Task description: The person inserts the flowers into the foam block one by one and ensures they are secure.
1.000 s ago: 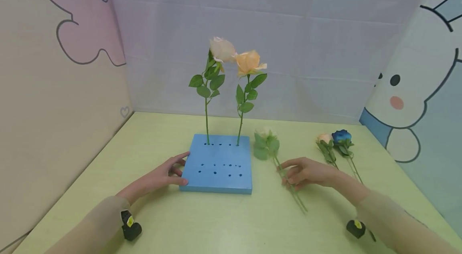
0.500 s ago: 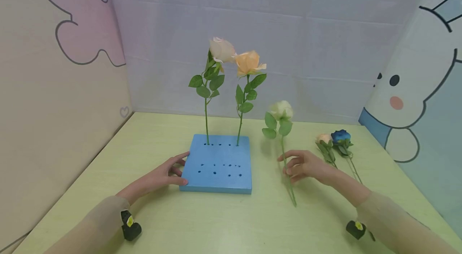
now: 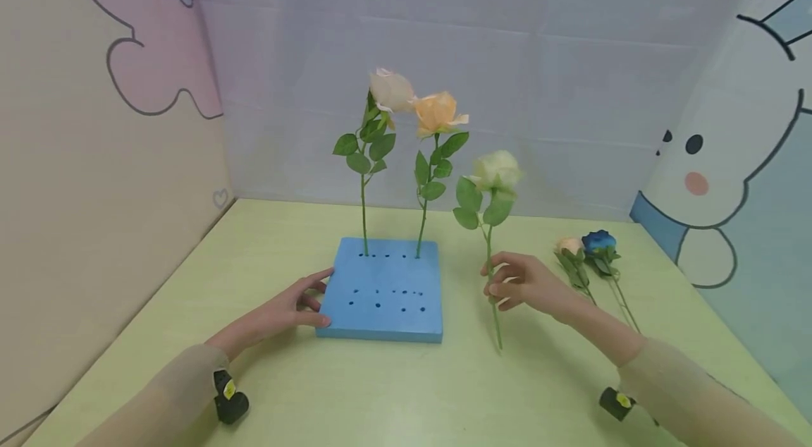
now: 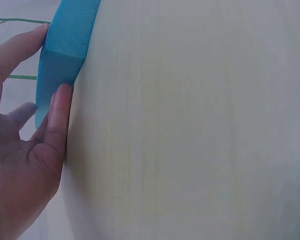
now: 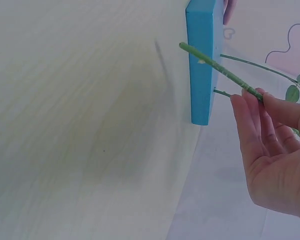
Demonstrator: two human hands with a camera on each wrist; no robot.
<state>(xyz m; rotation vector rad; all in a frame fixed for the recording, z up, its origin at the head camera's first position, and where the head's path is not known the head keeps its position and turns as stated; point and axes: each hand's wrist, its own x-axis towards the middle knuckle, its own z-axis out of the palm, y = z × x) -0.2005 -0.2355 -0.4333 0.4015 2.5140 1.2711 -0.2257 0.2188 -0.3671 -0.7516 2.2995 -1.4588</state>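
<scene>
My right hand point(image 3: 523, 285) pinches the green stem point(image 5: 220, 70) of a creamy white artificial rose point(image 3: 497, 170) between thumb and fingers. The rose stands nearly upright, bloom up, with its bare stem end lifted over the table to the right of a blue block point(image 3: 380, 274). Rows of small holes dot the block's top. In its back row stand a pale pink rose point(image 3: 390, 89) and a peach rose point(image 3: 436, 112). Spread along the block's left side, my left hand point(image 3: 304, 300) touches its edge with thumb and fingertips; the left wrist view shows the fingers point(image 4: 62, 107) fairly straight.
On the right part of the pale yellow table point(image 3: 406, 390) lie a blue rose point(image 3: 599, 242) and a small peach rose point(image 3: 569, 245), stems toward my right forearm. A pale cloth backdrop point(image 3: 304, 94) closes off the back; printed panels flank both sides.
The white rose has risen off the table from lying tilted to nearly upright, and my right hand has lifted slightly and shifted left with it. The left hand and block stay put.
</scene>
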